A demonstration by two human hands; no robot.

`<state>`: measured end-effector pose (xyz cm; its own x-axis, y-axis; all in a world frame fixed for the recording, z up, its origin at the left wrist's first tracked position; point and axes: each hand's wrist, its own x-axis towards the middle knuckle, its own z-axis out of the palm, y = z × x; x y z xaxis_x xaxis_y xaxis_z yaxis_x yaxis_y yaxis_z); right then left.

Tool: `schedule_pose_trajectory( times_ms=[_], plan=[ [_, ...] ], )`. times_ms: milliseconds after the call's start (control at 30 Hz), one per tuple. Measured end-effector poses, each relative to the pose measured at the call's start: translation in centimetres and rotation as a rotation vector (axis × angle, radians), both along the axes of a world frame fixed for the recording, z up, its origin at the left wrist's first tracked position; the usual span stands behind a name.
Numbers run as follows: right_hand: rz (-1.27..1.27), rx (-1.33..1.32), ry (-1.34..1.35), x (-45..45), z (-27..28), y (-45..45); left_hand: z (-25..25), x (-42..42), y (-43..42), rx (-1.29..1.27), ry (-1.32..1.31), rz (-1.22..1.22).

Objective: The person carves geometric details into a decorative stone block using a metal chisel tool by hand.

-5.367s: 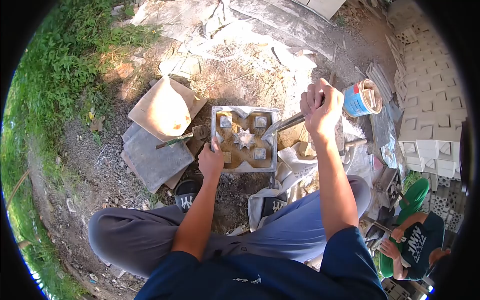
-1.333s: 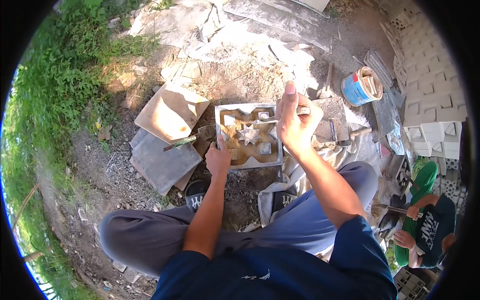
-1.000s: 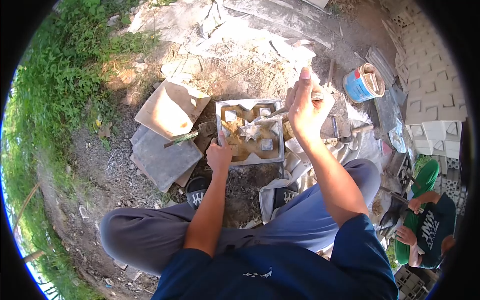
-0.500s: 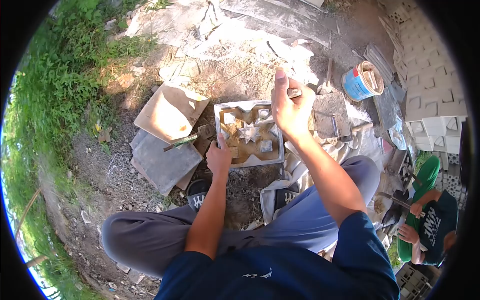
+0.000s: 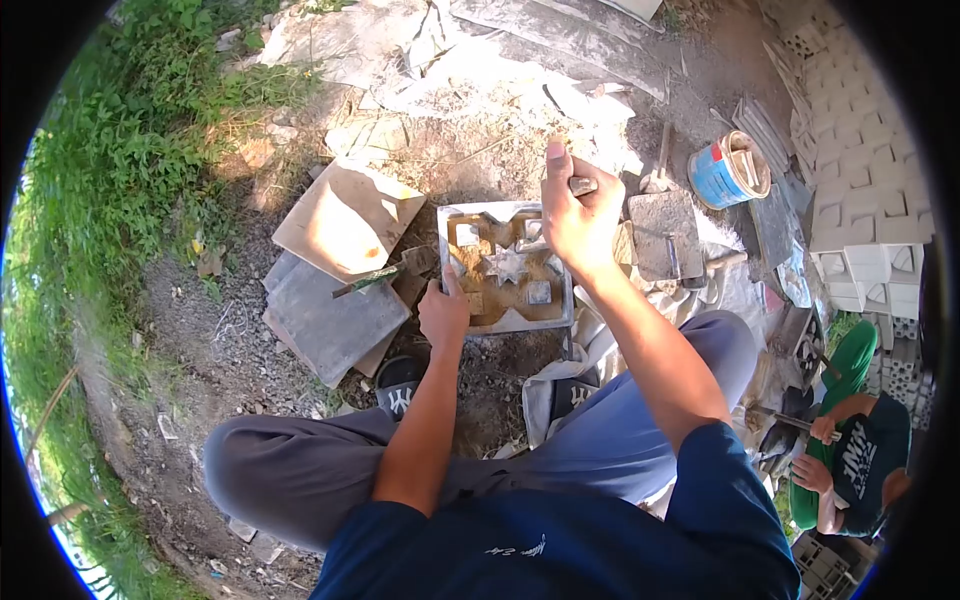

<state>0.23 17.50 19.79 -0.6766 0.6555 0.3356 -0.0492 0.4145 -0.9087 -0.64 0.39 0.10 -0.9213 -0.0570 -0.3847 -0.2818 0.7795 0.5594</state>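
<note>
A square mold (image 5: 520,322) with a star-shaped piece (image 5: 505,264) at its centre and small square blocks around it lies on the ground before me. Brownish material covers its floor. My left hand (image 5: 445,312) grips the mold's left wall, with the index finger along the rim. Over the mold's upper right side, my right hand (image 5: 582,222) is closed around a tool handle (image 5: 582,186) with its rounded end showing. The hand hides the rest of that tool, so its kind cannot be made out.
To the left lie a tan board (image 5: 345,222) and grey slabs (image 5: 335,325). On the right are a flat slab (image 5: 665,235), a blue-and-white bucket (image 5: 722,178) and stacked pale blocks (image 5: 860,180). Another person (image 5: 865,450) sits at the far right, holding a tool.
The view has shifted slightly. My right hand has moved a little left relative to the mold, still closed on the handle. My left hand stays at the mold's left wall.
</note>
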Motion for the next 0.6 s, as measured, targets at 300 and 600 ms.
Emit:
schedule_pose_trajectory(
  times_ms=[300, 600],
  plan=[
    [0.017, -0.043, -0.032, 0.3, -0.2, -0.6, -1.2, -0.2, -0.7, 0.034, -0.065, -0.007],
    [0.113, -0.031, 0.057, 1.2, -2.9, 0.5, 2.5, -3.6, 2.1, -0.024, -0.196, 0.125]
  ],
)
